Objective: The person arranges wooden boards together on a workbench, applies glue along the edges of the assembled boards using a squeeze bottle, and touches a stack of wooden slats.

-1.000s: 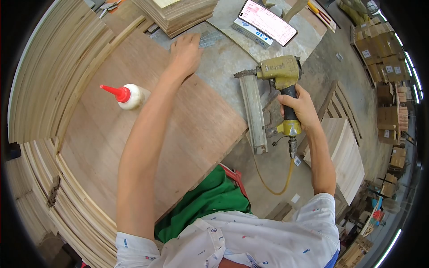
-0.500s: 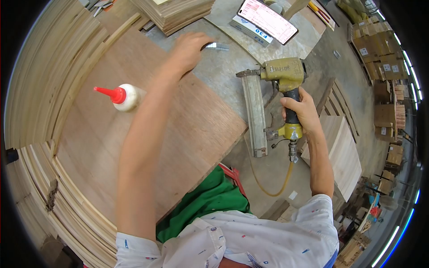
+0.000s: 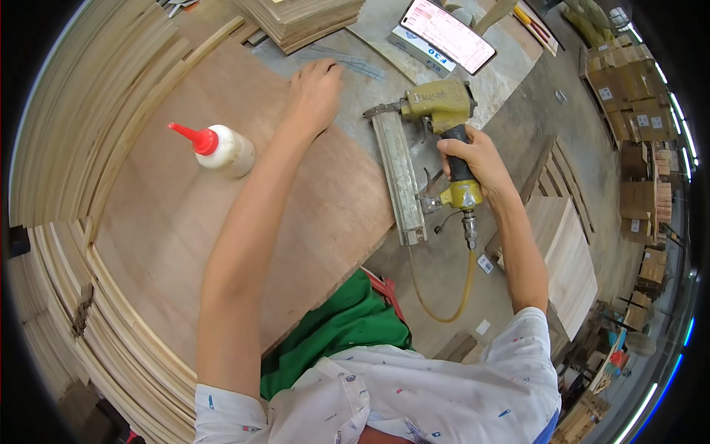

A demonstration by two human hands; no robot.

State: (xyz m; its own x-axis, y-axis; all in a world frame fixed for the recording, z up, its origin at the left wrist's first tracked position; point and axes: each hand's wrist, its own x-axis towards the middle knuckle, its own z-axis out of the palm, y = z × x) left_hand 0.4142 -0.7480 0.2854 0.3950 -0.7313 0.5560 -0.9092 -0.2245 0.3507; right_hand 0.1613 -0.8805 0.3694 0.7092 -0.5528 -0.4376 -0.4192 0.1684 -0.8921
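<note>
My right hand (image 3: 475, 164) is wrapped round the black grip of a yellow nail gun (image 3: 438, 103), whose long metal magazine hangs on its left side. A hose (image 3: 467, 296) loops down from the gun's base. My left hand (image 3: 316, 96) is over the far edge of the plywood panel (image 3: 310, 214), its fingers bent and closed; whatever they hold is hidden. Just beyond it, grey nail strips (image 3: 355, 64) lie on the metal-grey tabletop. A white glue bottle (image 3: 228, 152) with a red nozzle lies on the panel, left of my left forearm.
Stacked wooden boards (image 3: 303, 18) stand at the back, and long wood strips (image 3: 96, 111) line the left. A phone (image 3: 448, 35) leans on a small box (image 3: 421, 52). Wooden panels (image 3: 566, 259) and cartons (image 3: 629, 81) are on the right.
My left hand has drawn back slightly from the nail strips, and the grey strip showing at its fingers half a second ago is no longer there. The nail gun has moved left.
</note>
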